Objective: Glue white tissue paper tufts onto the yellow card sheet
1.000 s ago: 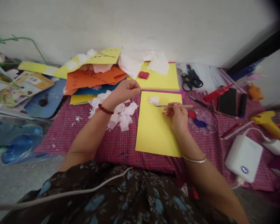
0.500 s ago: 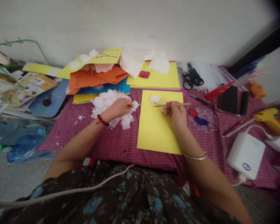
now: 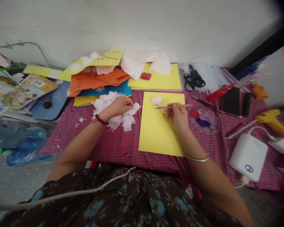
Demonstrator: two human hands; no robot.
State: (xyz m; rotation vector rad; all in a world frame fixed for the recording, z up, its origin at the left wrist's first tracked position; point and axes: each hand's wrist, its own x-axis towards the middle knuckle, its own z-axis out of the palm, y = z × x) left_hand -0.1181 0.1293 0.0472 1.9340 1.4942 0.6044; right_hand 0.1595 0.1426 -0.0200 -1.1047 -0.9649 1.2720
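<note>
My left hand (image 3: 118, 105) rests on a pile of white tissue scraps (image 3: 125, 118) on the red checked cloth, its fingers curled and pinching into the pile. My right hand (image 3: 177, 115) grips a thin wooden-handled brush (image 3: 174, 106), tip pointing left over a yellow paper sheet (image 3: 158, 132). A small crumpled white tissue ball (image 3: 156, 100) lies on the sheet just left of the brush tip.
A clear palette with red and blue paint (image 3: 202, 121) sits right of the sheet. Scissors (image 3: 192, 78), a pen (image 3: 207, 105), black blocks (image 3: 232, 101), a yellow glue gun (image 3: 272, 121) and a white power adapter (image 3: 248, 156) lie to the right. Coloured paper stacks (image 3: 101, 78) lie behind.
My left hand dropped from above the cloth onto the tissue pile and now pinches into it. My right hand and the brush have barely moved.
</note>
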